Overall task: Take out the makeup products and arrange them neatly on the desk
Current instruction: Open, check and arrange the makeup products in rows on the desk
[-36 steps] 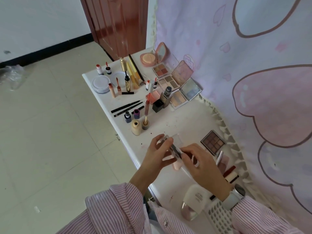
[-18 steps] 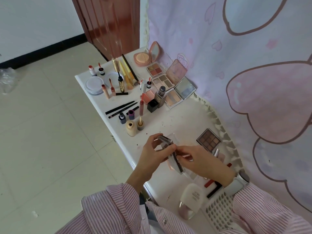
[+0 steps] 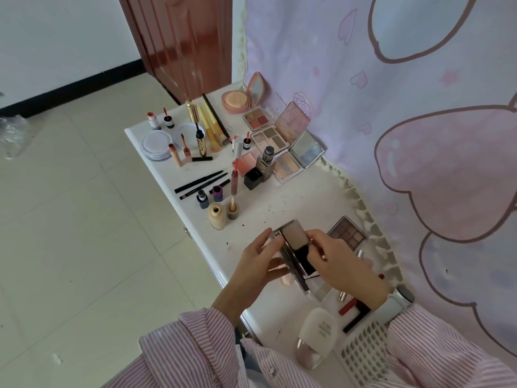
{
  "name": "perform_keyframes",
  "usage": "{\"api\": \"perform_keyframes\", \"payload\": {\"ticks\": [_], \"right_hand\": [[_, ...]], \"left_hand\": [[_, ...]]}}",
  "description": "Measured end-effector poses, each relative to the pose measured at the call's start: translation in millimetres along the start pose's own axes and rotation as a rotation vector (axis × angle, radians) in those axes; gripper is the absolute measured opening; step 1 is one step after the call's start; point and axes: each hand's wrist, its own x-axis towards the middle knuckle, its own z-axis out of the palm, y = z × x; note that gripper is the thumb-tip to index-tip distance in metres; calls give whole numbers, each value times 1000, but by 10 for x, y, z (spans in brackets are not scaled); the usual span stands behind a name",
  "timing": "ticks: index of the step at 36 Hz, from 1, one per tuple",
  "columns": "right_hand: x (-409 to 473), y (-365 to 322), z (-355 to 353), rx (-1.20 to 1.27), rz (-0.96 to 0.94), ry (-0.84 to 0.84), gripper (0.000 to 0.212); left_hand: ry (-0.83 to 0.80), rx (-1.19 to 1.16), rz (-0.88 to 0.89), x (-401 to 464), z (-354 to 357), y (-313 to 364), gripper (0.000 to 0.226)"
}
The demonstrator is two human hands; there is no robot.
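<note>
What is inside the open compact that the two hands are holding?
The open compact shows one pale beige pan at its far end and a black section nearer the person. The right hand covers its right edge, the left hand its left side, so anything more stays hidden.

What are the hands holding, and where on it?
An open rectangular silver compact: left hand grips its left edge, right hand pinches its right side.

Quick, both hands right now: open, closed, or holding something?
Left hand: grips the open compact along its left edge.
Right hand: pinches the same compact from the right side.
</note>
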Motion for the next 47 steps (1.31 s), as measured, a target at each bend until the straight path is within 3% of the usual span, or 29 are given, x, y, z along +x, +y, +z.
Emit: {"api": "perform_keyframes", "payload": {"ticks": [2,5,7,13,16,19,23,25,32,38,47], "right_hand": [[54,58,-7,16,41,56,21],[124,116,-45,61,99,180,22],[191,173,-96,90,136,252,25],[471,261,-370,47,182,391,34],[584,221,-544,-21,175,420,34],[724,262,-652,-88,215,383,30],[921,379,-700,-222,273,324,30],[982,396,-711,-216,285,308,23],[1193,475,-737,-316,311,357,30],[1281,574,-724,-213,334,376,37],[1136,539,-618,-234,156,535,32]], "left_hand": [[9,-76,-18,20,31,-28,34],[33,-433,-149,82,112,17,41],[75,-552,-179,143,153,83,39],[187,-115,-67,393,274,216,26],[303,427,100,480,272,175,48],[404,1048,278,480,187,65,52],[318,1448,203,472,110,-34,56],[273,1532,149,485,78,-79,61],[232,1598,81,501,-21,-195,71],[191,1612,59,502,-66,-219,72],[175,1630,63,509,-106,-245,72]]}}
